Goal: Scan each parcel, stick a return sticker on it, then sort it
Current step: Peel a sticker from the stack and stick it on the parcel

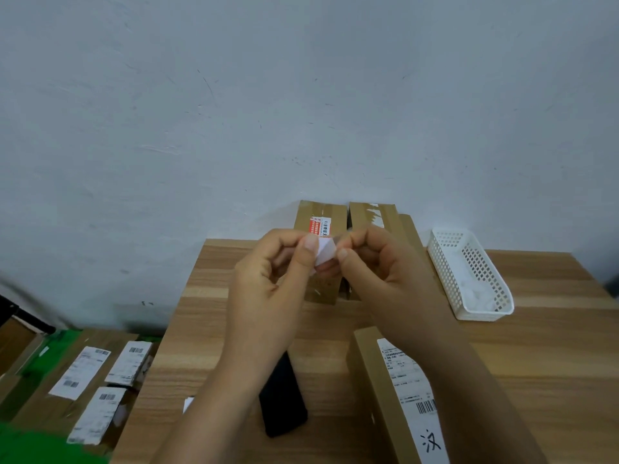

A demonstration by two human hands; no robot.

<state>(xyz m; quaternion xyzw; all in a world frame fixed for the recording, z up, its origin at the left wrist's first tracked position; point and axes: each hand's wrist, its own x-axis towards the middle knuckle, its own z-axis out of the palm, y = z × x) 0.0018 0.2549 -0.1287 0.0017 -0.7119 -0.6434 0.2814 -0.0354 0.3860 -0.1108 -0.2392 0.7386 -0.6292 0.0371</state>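
Item in hand: one return sticker [325, 252], a small white paper slip held up between both hands, above the table [536, 363].

Handling judgement: very light, thin and limp. It is likely to curl or fold on itself, and once off its backing the adhesive face would cling to skin. It is best held by its outer edges or a corner, with light pressure only.

Grip: the left hand [268, 279] pinches the sticker's left edge between thumb and curled fingers. The right hand [378, 272] pinches the opposite edge with its fingertips [342, 253]. Both pinches are narrow and closed on the paper, consistent with peeling. Whether the backing has separated cannot be told.

Surroundings: below and right of the grip lies a labelled parcel [395, 390], the likely recipient. Directly below the grip lies a black device [283, 396]. Behind the grip, two boxes [318, 212] lie up to the wall, one already bearing a red-and-white sticker. A white basket [482, 316] sits to the right.
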